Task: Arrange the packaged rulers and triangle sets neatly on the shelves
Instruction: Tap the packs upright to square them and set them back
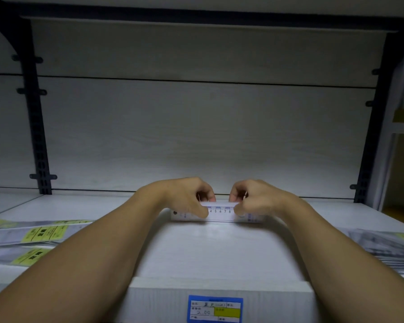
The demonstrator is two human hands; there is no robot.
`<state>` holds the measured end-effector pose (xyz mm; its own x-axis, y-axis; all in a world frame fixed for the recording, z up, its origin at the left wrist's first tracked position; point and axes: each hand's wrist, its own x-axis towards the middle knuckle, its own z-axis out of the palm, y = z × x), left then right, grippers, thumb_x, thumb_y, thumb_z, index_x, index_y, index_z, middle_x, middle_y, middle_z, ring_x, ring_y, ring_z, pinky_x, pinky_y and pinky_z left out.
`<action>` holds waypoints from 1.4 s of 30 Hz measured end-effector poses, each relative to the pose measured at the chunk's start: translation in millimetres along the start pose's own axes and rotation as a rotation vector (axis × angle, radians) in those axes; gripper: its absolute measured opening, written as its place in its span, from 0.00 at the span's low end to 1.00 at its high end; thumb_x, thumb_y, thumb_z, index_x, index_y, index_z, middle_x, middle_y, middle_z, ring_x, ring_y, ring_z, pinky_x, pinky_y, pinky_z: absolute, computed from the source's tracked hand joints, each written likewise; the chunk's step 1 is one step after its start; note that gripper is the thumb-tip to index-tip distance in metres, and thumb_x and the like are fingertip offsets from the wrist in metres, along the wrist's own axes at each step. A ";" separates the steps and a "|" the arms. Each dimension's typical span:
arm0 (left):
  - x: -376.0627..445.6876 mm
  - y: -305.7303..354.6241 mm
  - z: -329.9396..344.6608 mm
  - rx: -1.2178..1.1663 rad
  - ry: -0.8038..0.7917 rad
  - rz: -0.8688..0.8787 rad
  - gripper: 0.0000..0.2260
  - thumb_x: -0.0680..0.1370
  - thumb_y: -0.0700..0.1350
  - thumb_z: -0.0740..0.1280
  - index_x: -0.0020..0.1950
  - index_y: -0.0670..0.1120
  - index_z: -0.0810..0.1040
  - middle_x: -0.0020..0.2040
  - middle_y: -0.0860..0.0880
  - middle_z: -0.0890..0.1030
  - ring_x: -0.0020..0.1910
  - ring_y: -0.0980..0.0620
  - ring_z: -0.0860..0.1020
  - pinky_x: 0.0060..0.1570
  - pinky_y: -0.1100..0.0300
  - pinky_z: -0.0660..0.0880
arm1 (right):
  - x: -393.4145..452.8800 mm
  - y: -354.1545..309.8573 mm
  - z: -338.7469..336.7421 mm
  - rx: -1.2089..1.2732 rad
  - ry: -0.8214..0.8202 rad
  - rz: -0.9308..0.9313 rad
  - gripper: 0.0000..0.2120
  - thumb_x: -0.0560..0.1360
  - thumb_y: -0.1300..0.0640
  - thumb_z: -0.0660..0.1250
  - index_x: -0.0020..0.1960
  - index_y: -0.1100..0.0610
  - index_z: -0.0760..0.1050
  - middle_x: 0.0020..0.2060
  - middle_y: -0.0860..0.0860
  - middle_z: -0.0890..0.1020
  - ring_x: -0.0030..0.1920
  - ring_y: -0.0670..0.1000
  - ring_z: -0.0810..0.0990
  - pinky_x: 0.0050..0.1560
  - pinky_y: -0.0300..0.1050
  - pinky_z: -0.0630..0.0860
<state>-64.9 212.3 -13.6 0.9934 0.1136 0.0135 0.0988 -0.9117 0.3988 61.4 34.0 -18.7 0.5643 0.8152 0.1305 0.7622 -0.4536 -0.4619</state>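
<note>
A short packaged ruler (220,212) with blue markings and printed numbers stands on its long edge, crosswise on the white shelf (215,250), near the back. My left hand (189,197) pinches its left part with curled fingers and thumb. My right hand (254,198) pinches its right part the same way. Both ends of the ruler are partly hidden by my hands. Long packaged rulers with yellow-green labels (40,234) lie in a pile at the left. Another stack of clear packaged rulers (383,248) lies at the right.
A blue and yellow price tag (215,308) is fixed to the shelf's front edge. Dark metal uprights (36,127) flank the white back panel on both sides. An upper shelf (208,22) hangs overhead. A neighbouring rack shows at the far right.
</note>
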 end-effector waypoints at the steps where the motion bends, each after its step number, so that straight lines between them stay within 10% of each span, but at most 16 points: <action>1: -0.6 0.5 -0.4 -0.005 0.002 -0.001 0.11 0.68 0.47 0.69 0.49 0.57 0.80 0.40 0.58 0.81 0.37 0.53 0.78 0.44 0.47 0.80 | 0.4 0.8 -1.5 0.028 0.020 -0.009 0.09 0.65 0.59 0.70 0.44 0.51 0.81 0.39 0.46 0.81 0.37 0.46 0.77 0.38 0.42 0.74; 21: -17.0 29.0 -20.6 -0.185 -0.176 -0.080 0.10 0.73 0.39 0.73 0.54 0.46 0.82 0.42 0.48 0.83 0.38 0.53 0.80 0.38 0.62 0.77 | -15.3 -17.4 -34.2 -0.089 -0.257 0.073 0.08 0.73 0.66 0.71 0.47 0.55 0.82 0.40 0.52 0.83 0.45 0.53 0.79 0.46 0.43 0.74; 28: -30.2 49.1 -11.4 -0.239 -0.444 -0.104 0.11 0.76 0.35 0.71 0.58 0.42 0.79 0.46 0.46 0.85 0.51 0.45 0.81 0.61 0.51 0.76 | -38.7 -13.9 -32.4 0.029 -0.518 0.137 0.08 0.75 0.70 0.68 0.48 0.59 0.81 0.41 0.55 0.84 0.46 0.54 0.82 0.44 0.41 0.79; 42: -59.1 74.0 -5.0 0.073 -0.288 -0.102 0.09 0.76 0.45 0.70 0.55 0.47 0.83 0.42 0.55 0.81 0.42 0.59 0.77 0.56 0.58 0.74 | -59.7 -27.7 -31.4 0.014 -0.502 0.096 0.10 0.76 0.68 0.69 0.56 0.66 0.82 0.41 0.54 0.84 0.43 0.52 0.81 0.58 0.51 0.79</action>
<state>-116.6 140.1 19.7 0.9526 0.0985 -0.2877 0.1921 -0.9284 0.3180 16.6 -13.4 13.8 0.4067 0.8441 -0.3494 0.7084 -0.5329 -0.4629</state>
